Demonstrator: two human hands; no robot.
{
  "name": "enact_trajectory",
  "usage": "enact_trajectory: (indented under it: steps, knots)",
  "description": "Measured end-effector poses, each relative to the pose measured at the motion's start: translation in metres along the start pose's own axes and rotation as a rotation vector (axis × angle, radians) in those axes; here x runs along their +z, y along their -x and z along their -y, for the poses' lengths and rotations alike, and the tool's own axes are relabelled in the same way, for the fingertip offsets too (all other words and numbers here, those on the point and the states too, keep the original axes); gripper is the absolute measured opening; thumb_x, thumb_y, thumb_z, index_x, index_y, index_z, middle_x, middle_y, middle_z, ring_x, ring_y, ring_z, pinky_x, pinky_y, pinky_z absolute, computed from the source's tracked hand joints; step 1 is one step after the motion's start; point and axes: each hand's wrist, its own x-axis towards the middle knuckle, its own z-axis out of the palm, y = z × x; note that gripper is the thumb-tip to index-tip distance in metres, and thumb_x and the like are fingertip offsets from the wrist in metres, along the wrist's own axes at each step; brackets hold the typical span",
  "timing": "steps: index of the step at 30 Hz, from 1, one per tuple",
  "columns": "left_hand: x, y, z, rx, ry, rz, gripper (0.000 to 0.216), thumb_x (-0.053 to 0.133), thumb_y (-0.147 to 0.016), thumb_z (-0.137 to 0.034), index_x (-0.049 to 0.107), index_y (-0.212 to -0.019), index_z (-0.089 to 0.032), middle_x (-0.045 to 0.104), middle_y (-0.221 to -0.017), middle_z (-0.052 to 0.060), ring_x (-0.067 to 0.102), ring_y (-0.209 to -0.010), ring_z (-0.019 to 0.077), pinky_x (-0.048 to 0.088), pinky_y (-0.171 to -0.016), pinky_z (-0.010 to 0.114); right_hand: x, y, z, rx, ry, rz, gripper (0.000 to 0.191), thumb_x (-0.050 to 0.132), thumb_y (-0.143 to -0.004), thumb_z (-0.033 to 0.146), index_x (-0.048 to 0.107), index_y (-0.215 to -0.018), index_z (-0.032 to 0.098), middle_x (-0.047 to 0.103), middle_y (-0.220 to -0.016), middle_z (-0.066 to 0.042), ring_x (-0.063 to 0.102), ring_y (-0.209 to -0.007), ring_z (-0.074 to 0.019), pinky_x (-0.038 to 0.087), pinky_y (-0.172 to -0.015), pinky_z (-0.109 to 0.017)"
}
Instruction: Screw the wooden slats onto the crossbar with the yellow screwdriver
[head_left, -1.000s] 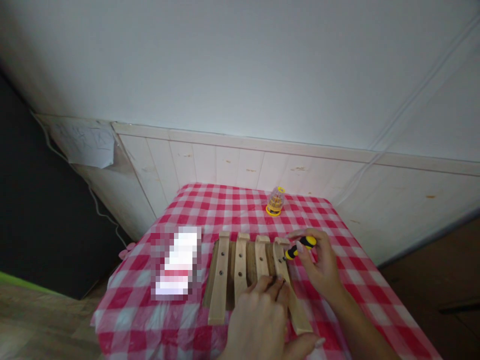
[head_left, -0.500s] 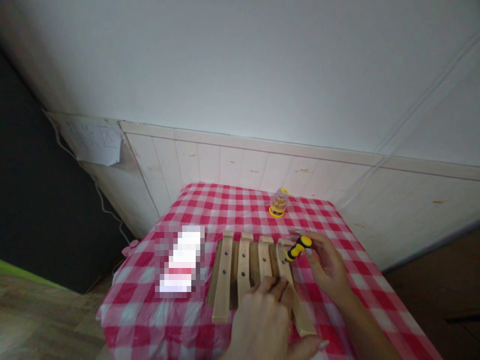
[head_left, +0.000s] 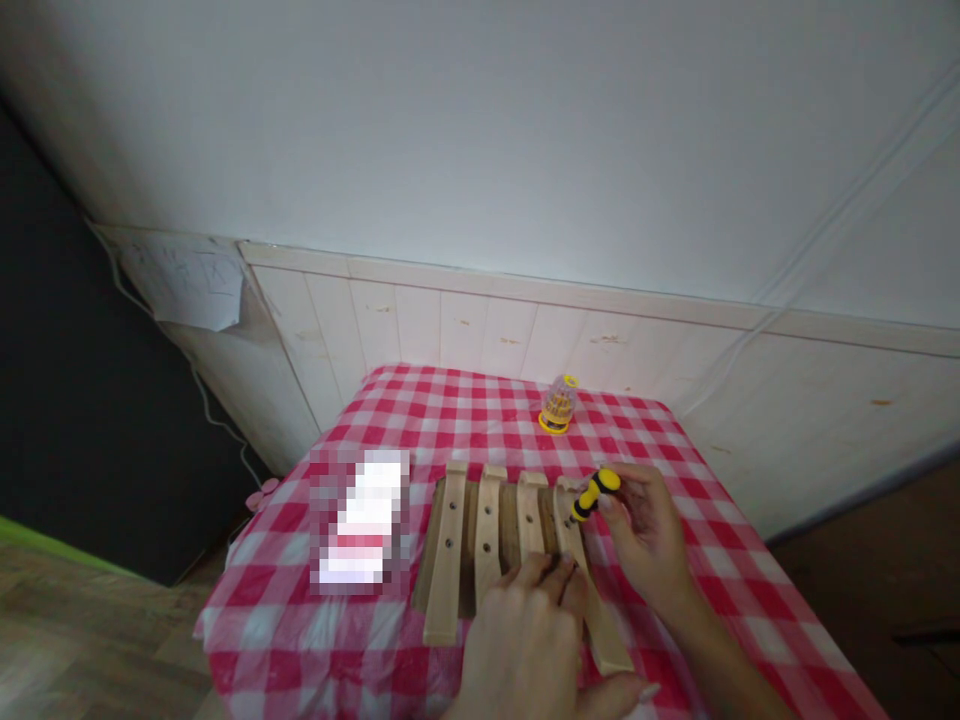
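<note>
A yellow-and-black screwdriver [head_left: 596, 495] is held by the handle in my right hand [head_left: 651, 545], between thumb and fingers. Its tip meets a screw in the rightmost wooden strip [head_left: 606, 640], which lies at a slant. My left hand [head_left: 525, 640] rests palm down across the lower part of the wooden piece, thumb out to the right, fingertips on the strips. Beneath the strips is a darker wooden board [head_left: 429, 560]. The left strip [head_left: 446, 590] and its neighbour [head_left: 487, 525] each show two dark screws; another strip [head_left: 531, 520] shows one, its lower part covered by my hand.
A clear container with a yellow base and several bits [head_left: 556, 408] stands toward the table's back. Left of the wood lies a blurred-out white object [head_left: 360, 520]. A red-and-white checked cloth [head_left: 270, 620] covers the table, which meets a panelled wall [head_left: 480, 325].
The fingers of my right hand have curled in closer around the screwdriver's handle, which has shifted very slightly. My left hand has stayed in place.
</note>
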Motion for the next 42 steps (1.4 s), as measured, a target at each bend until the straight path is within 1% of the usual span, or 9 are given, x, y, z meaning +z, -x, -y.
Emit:
enact_trajectory:
  steps: [7,13,18,21,23,28,33,38,42]
  knots:
    - [0.001,0.000,0.000,-0.001,-0.036,-0.003,0.062,0.078,-0.085,-0.067,0.078,-0.119,-0.015,0.071,-0.136,0.014,0.063,-0.126,0.0408,0.058,-0.103,0.054,0.008,0.001,0.008,0.046,-0.036,-0.074,0.014,0.070,-0.097,0.030,0.066,-0.111,0.030,0.074,-0.093,-0.002,0.079,-0.079,-0.0181,0.068,-0.070,-0.029]
    - [0.002,0.001,0.001,0.010,-0.036,-0.027,0.065,0.079,-0.085,-0.066,0.076,-0.125,-0.015,0.071,-0.136,0.014,0.064,-0.126,0.0399,0.059,-0.101,0.050,0.005,0.002,-0.002,0.083,-0.089,-0.108,0.019,0.070,-0.097,0.038,0.066,-0.112,0.028,0.075,-0.095,-0.005,0.079,-0.081,-0.0214,0.068,-0.069,-0.034]
    - [0.003,0.001,0.000,-0.003,-0.018,-0.019,0.066,0.079,-0.085,-0.065,0.075,-0.126,-0.014,0.071,-0.136,0.014,0.063,-0.127,0.0404,0.059,-0.102,0.052,0.001,-0.005,0.000,0.108,-0.051,-0.044,0.033,0.067,-0.098,0.038,0.065,-0.129,0.028,0.076,-0.102,-0.007,0.078,-0.083,-0.0211,0.068,-0.071,-0.034]
    - [0.001,0.001,-0.001,-0.012,-0.021,-0.004,0.064,0.079,-0.085,-0.065,0.076,-0.124,-0.015,0.072,-0.135,0.013,0.064,-0.126,0.0405,0.058,-0.102,0.054,-0.003,-0.009,0.002,0.087,-0.028,0.055,0.025,0.064,-0.100,0.038,0.071,-0.121,0.027,0.079,-0.107,-0.009,0.079,-0.089,-0.0234,0.067,-0.077,-0.035]
    - [0.000,0.001,-0.002,-0.019,-0.014,-0.001,0.065,0.079,-0.085,-0.065,0.076,-0.125,-0.015,0.071,-0.135,0.013,0.063,-0.126,0.0405,0.058,-0.103,0.054,-0.005,-0.010,0.002,0.072,-0.018,0.077,0.022,0.064,-0.100,0.039,0.073,-0.114,0.026,0.081,-0.106,-0.010,0.080,-0.089,-0.0245,0.067,-0.077,-0.036]
    - [-0.001,0.002,-0.001,-0.006,-0.003,-0.011,0.063,0.078,-0.085,-0.065,0.076,-0.124,-0.014,0.070,-0.137,0.014,0.063,-0.126,0.0404,0.057,-0.104,0.054,-0.006,-0.009,0.004,0.043,0.039,0.054,0.024,0.063,-0.100,0.043,0.072,-0.114,0.025,0.084,-0.103,-0.010,0.083,-0.088,-0.0267,0.068,-0.076,-0.038]
    - [0.001,0.001,0.001,0.003,-0.003,-0.030,0.065,0.078,-0.086,-0.064,0.074,-0.129,-0.016,0.070,-0.138,0.014,0.063,-0.126,0.0401,0.058,-0.102,0.052,-0.005,-0.005,0.007,0.087,0.093,0.032,0.023,0.063,-0.100,0.042,0.071,-0.113,0.026,0.085,-0.094,-0.008,0.083,-0.078,-0.0264,0.068,-0.068,-0.037]
    - [0.001,0.002,0.000,-0.028,-0.005,-0.008,0.066,0.079,-0.085,-0.064,0.075,-0.128,-0.014,0.070,-0.138,0.014,0.061,-0.128,0.0411,0.057,-0.103,0.053,-0.001,-0.002,0.008,0.119,0.106,-0.022,0.025,0.067,-0.097,0.045,0.072,-0.111,0.025,0.084,-0.093,-0.008,0.082,-0.077,-0.0255,0.067,-0.070,-0.037]
    - [0.002,0.002,0.000,-0.030,0.015,-0.002,0.068,0.080,-0.084,-0.065,0.075,-0.127,-0.013,0.070,-0.138,0.014,0.062,-0.128,0.0409,0.057,-0.104,0.054,0.001,-0.001,0.006,0.133,0.041,-0.047,0.027,0.066,-0.098,0.045,0.071,-0.114,0.024,0.082,-0.098,-0.010,0.082,-0.083,-0.0259,0.068,-0.074,-0.040]
